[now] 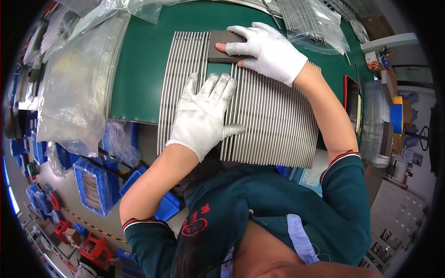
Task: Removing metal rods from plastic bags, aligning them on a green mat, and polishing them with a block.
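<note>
Many thin, shiny metal rods (276, 120) lie side by side across the front of the green table (141, 69), their near ends reaching past its edge. A narrow gap splits them into a left group (181, 62) and a wider right group. White-gloved, my left hand (201, 116) rests flat on the rods with its fingers spread apart. My right hand (271, 51), in a white glove with bare thumb and fingertip showing, grips a grey-brown rectangular block (218, 41). This block sits over the rods' far ends and the gap. Its right part is hidden under my fingers.
Plastic-wrapped bundles of rods lie on the left (83, 78) and at the far right (310, 21). A red-edged dark case (351, 95) is at the table's right. Blue bins (95, 185) stand below on the left, one holding rods.
</note>
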`<state>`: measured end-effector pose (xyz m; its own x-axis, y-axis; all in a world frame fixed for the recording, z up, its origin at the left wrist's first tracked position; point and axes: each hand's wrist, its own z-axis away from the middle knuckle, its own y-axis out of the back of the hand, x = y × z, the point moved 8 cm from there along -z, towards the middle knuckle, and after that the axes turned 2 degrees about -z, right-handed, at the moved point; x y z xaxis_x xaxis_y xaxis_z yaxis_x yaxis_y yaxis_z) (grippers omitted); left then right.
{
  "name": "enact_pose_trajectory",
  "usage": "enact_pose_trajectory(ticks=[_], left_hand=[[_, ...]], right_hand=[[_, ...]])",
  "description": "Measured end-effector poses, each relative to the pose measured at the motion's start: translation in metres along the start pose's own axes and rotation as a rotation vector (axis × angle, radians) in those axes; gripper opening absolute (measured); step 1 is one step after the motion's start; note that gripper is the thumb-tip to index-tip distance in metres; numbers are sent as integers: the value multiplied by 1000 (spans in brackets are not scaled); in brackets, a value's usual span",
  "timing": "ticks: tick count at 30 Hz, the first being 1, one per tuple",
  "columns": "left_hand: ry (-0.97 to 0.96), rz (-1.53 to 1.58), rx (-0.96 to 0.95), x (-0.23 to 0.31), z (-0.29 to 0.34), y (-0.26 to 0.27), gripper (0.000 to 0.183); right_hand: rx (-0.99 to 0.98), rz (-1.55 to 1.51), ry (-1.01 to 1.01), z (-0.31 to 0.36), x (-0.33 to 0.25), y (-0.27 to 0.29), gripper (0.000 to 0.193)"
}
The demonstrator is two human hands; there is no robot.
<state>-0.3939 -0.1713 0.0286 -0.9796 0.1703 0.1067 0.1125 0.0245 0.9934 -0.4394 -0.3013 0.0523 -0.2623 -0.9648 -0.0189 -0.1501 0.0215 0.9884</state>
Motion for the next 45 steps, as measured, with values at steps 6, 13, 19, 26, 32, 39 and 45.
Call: enact_pose_trajectory(ticks=[6, 13, 19, 26, 32, 39, 45], left_hand=[[12, 14, 11, -1, 6, -8, 91], [26, 25, 1, 1, 2, -2, 95], [5, -2, 7, 3, 2, -2, 92], [23, 11, -31, 1, 2, -7, 91], [50, -43, -106, 2, 0, -13, 90], [26, -55, -67, 5, -3, -7, 90], [-8, -38, -54, 3, 0, -5, 92]], right_hand=[[-159, -110, -22, 21, 22, 3, 43], [-17, -62, -5, 8, 11, 5, 47], [-3, -106, -28, 18, 17, 12, 48], [-40, -83, -12, 26, 11, 13, 46], [-41, -171, -111, 54, 29, 25, 48], [10, -47, -1, 7, 3, 7, 43], [-35, -185, -32, 29, 22, 8, 49]])
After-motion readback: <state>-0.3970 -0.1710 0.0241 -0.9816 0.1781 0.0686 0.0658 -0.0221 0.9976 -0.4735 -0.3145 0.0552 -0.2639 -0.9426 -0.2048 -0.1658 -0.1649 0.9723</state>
